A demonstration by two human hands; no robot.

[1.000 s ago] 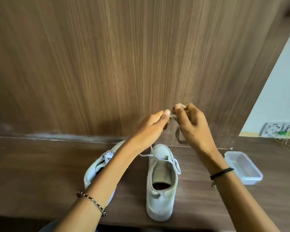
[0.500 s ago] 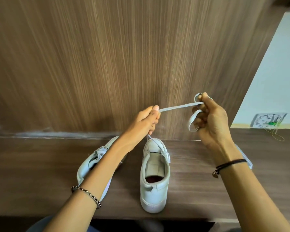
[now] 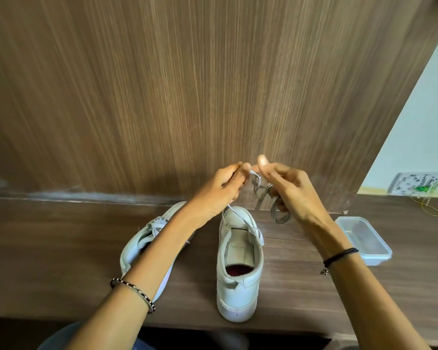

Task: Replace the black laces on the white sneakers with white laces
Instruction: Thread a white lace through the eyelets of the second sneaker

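The left grip (image 3: 218,190) was closed, its fingertips pinching a flat white fabric shoelace (image 3: 256,181) just beside the right grip (image 3: 291,190). The right grip had one fingertip raised, and its curled fingers held several loose loops of the same lace, which hung beneath it. From the left grip a thin strand ran down to the eyelets of a white low-top sneaker (image 3: 238,274). This stood upright on the dark wooden table (image 3: 36,248), directly below both grips, with its heel toward the person. A second white sneaker (image 3: 142,246), showing white lacing, lay tipped on its side under the left forearm. A clear rectangular plastic container (image 3: 364,238) sat on the table just outside the right wrist.
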